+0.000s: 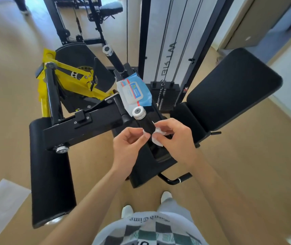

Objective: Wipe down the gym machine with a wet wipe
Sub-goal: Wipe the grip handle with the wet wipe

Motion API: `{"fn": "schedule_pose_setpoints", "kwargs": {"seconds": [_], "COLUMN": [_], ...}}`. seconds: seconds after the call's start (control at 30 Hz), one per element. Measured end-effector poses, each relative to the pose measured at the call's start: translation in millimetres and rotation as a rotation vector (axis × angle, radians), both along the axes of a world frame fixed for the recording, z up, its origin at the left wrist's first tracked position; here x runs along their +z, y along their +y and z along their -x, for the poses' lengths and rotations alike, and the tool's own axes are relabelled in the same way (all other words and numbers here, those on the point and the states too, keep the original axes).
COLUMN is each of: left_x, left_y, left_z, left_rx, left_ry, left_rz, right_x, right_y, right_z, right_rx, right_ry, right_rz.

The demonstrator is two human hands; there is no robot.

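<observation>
The gym machine (91, 119) stands directly in front of you. Its capped handle bar (147, 124) runs away from you, with the silver end towards the wipes pack (134, 91). The pack rests on the frame just beyond the cap, probably parked there for easy reach. Your left grip (128, 147) pinches one corner of the wet wipe (159, 136). Your right grip (174, 140) pinches the bunched remainder, fingers curled. The wipe hangs across the bar, long axis left to right, apparently being spread before wiping.

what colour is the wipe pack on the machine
The wipe pack is blue and white with red stripes; the head view shows it.
</observation>
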State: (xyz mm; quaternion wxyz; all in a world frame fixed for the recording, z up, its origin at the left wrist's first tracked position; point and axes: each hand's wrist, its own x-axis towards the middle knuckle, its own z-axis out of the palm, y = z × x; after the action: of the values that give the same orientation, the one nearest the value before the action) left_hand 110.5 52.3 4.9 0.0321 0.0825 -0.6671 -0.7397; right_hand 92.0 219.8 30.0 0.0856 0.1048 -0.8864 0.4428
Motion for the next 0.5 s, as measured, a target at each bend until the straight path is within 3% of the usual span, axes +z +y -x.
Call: {"fn": "schedule_pose_setpoints", "kwargs": {"seconds": [0.27, 0.5], "left_x": [37, 9], "left_y": [-15, 3], "left_z": [9, 5], "left_rx": [0.121, 0.008], "left_ry": [0.195, 0.067], "left_rz": [-0.105, 0.035], "right_x": [47, 7], "right_y": [-24, 7], "right_z": [22, 16], "right_rx": [0.117, 0.139], "right_ry": [0.066, -0.013], "right_rz": [0.177, 0.038]}}
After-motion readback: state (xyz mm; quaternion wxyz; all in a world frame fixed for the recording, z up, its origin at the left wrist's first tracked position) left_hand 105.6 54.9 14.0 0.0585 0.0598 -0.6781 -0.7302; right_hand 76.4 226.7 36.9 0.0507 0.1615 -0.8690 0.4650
